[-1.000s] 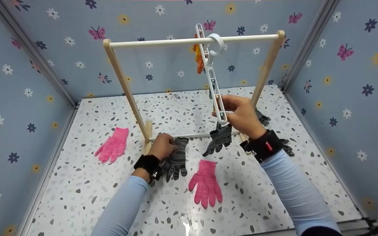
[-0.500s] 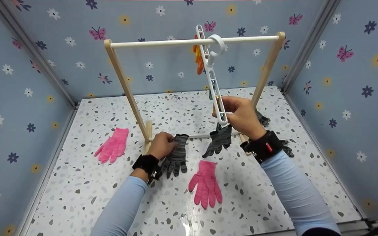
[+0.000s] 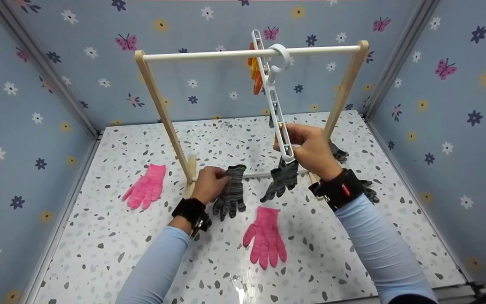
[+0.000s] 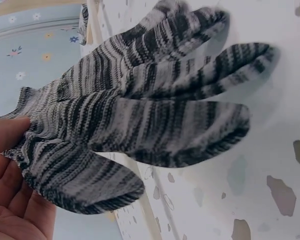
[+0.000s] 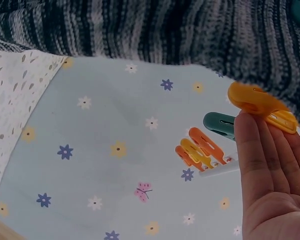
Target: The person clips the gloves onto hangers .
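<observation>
My left hand [image 3: 210, 185] pinches a grey-and-black striped knit glove [image 3: 231, 195] near its cuff; in the left wrist view the fingers of this glove [image 4: 180, 125] spread out above the speckled floor. At the near end of a white clip hanger [image 3: 273, 99], my right hand [image 3: 314, 153] pinches a yellow clothes peg [image 5: 260, 102]. The thumb is hidden in the right wrist view behind a second striped glove [image 5: 140, 32]. That glove [image 3: 284, 179] hangs beneath the hanger's near end. Further along the hanger are a green peg [image 5: 220, 124] and several orange and yellow ones.
The hanger hooks over the white rail [image 3: 209, 55] of a wooden-legged stand [image 3: 163, 114]. Two pink gloves, one at the left [image 3: 145, 187] and one in front [image 3: 265, 237], lie flat. More striped gloves [image 3: 338, 152] lie behind my right arm. Patterned walls [image 3: 445, 126] enclose the floor.
My left hand has risen slightly and shifted a little right with the striped glove, whose fingers now sit higher. The right hand stays at the hanger's near end.
</observation>
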### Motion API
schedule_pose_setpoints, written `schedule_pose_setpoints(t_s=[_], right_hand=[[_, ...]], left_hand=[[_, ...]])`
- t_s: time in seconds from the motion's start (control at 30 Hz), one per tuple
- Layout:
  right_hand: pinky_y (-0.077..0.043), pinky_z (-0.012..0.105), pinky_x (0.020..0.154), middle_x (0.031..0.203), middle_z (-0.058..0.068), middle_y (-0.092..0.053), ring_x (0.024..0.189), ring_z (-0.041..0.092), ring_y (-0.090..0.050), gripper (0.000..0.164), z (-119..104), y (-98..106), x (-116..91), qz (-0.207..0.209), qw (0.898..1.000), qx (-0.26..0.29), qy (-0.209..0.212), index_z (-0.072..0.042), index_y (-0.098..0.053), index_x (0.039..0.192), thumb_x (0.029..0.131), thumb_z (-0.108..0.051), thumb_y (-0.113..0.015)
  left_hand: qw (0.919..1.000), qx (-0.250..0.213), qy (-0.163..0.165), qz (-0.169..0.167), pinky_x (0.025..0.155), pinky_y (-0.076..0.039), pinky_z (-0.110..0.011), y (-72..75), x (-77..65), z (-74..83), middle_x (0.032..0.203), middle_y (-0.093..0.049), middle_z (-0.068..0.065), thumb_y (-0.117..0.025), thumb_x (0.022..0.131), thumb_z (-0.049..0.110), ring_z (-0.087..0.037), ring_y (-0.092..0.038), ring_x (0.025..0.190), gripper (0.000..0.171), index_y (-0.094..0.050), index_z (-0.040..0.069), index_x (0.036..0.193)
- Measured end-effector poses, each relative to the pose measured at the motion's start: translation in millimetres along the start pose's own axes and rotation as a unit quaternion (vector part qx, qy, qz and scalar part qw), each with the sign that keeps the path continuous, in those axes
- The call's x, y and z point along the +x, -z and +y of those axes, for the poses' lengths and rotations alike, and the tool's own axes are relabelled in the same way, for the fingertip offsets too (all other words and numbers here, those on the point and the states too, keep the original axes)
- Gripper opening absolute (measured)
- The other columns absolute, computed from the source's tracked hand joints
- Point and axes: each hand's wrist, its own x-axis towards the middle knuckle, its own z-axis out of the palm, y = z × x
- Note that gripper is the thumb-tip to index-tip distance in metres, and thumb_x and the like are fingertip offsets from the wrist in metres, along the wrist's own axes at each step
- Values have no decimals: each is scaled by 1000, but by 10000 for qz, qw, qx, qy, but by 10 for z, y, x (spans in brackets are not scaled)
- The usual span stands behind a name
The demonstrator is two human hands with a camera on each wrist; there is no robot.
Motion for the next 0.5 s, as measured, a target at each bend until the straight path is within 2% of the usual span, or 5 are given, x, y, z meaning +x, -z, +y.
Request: schedule_pose_setpoints(t_s=[0.17,0.33,0.5], right_hand=[[-65,23,85,98,26,-80,88,23,-81,35,22,-7,8,24,9999,76,108,10,-78,115,82,10,-88],[-65,23,83,96,27,-80,86,27,-81,32,29,-23,4,16,9997,216,77,11,-78,113,82,13,-86],[-65,23,81,96,26,-80,86,27,-81,32,21,-25,-4,-11,9997,238,15,10,-78,114,83,12,-86]], left_hand=[[9996,-142,-193,138,76,-58,-36,6,5,58,89,-80,-14,-78,97,11,-21,-69,79,14,-83,-2,100],[9984,-176,-465,257,82,-61,-43,7,-7,113,95,-82,-17,-76,97,8,-29,-75,86,17,-83,-3,108],[9975,-275,-546,347,81,-60,-42,-1,-12,141,92,-81,-18,-75,97,6,-30,-74,84,15,-82,-3,107]])
